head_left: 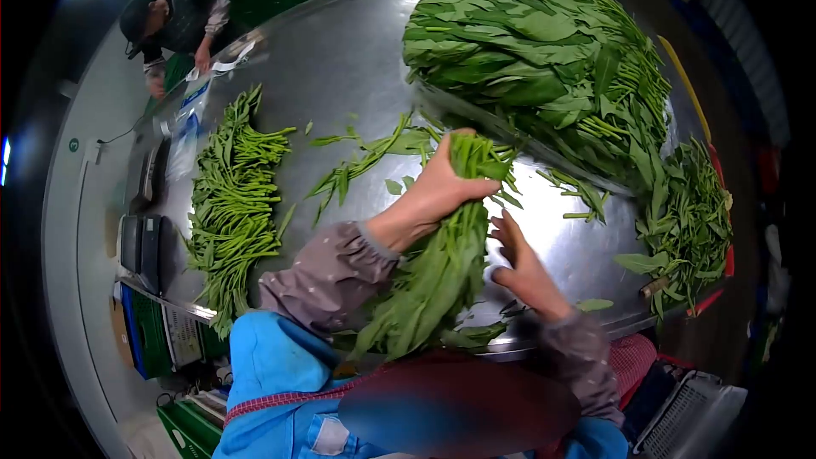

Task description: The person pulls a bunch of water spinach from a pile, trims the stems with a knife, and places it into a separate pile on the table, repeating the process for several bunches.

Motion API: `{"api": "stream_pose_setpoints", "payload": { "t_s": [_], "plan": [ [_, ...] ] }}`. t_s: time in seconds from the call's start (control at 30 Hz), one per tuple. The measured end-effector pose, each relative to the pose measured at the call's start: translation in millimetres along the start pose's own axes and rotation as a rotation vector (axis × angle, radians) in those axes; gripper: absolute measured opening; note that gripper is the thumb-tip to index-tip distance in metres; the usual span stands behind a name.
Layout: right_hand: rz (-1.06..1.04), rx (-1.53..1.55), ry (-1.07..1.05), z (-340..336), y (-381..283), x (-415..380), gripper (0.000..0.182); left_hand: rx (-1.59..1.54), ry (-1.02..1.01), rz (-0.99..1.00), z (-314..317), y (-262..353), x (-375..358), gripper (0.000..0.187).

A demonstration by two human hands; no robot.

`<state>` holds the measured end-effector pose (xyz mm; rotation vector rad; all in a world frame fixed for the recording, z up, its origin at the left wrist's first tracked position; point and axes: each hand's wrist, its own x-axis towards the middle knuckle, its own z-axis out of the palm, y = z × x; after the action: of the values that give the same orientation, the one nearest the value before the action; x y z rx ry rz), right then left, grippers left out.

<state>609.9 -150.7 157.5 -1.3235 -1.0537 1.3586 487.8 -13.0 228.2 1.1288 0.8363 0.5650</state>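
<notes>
My left hand [438, 191] is wrapped round the stems of a bunch of water spinach [442, 268]. Its cut stem ends point away from me, and the leaves hang down toward my apron over the table's near edge. Just right of the bunch, my right hand [527, 272] has its fingers apart and holds nothing. A large heap of water spinach [544, 42] lies beyond my hands at the far right. On the left, a row of bunched stems [238, 204] lies along the metal table [340, 59]. Loose stems [370, 157] are scattered beyond my left hand.
A pile of loose greens [693, 217] sits at the table's right edge. Dark scales or trays [143, 246] stand at the left edge. Another person [183, 25] works at the far left corner, by plastic bags [187, 127]. Green crates [187, 429] are below.
</notes>
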Motion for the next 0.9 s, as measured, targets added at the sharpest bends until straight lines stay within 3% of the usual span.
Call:
{"api": "stream_pose_setpoints", "payload": {
  "t_s": [0.07,0.1,0.17,0.33,0.4,0.47,0.53,0.63,0.7,0.73,0.8,0.9],
  "plan": [
    [0.003,0.384,-0.115,34,17,14,0.073,-0.090,0.057,0.099,4,-7,7,0.078],
    [0.000,0.383,-0.118,44,15,15,0.073,-0.101,0.095,0.101,5,-10,10,0.083],
    [0.290,0.583,-0.044,55,12,12,0.064,-0.103,0.100,0.078,7,-18,7,0.084],
    [0.232,0.834,-0.055,39,22,-2,0.052,0.168,-0.056,0.043,-47,-28,-4,0.091],
    [0.271,0.953,-0.013,33,32,-2,0.052,0.169,-0.133,-0.147,-79,-34,-18,0.095],
    [0.219,0.847,0.018,36,22,2,0.050,0.141,-0.213,-0.403,-92,-63,-43,0.102],
    [0.214,0.894,0.113,41,24,10,0.050,-0.032,-0.373,-0.436,-90,-109,-71,0.110],
    [0.046,0.754,0.325,62,18,16,0.048,-0.213,-0.457,-0.368,-43,-86,-95,0.106],
    [-0.065,0.659,0.462,70,14,16,0.048,-0.129,-0.454,-0.523,-32,-91,-96,0.093],
    [-0.064,0.654,0.467,69,16,15,0.048,-0.133,-0.460,-0.523,-25,-97,-96,0.093],
    [0.030,0.709,0.403,67,22,12,0.046,-0.060,-0.308,-0.164,-15,-108,-98,0.075],
    [-0.003,0.707,0.371,61,27,11,0.041,-0.091,-0.249,-0.235,-12,-113,-95,0.069]
  ]
}}
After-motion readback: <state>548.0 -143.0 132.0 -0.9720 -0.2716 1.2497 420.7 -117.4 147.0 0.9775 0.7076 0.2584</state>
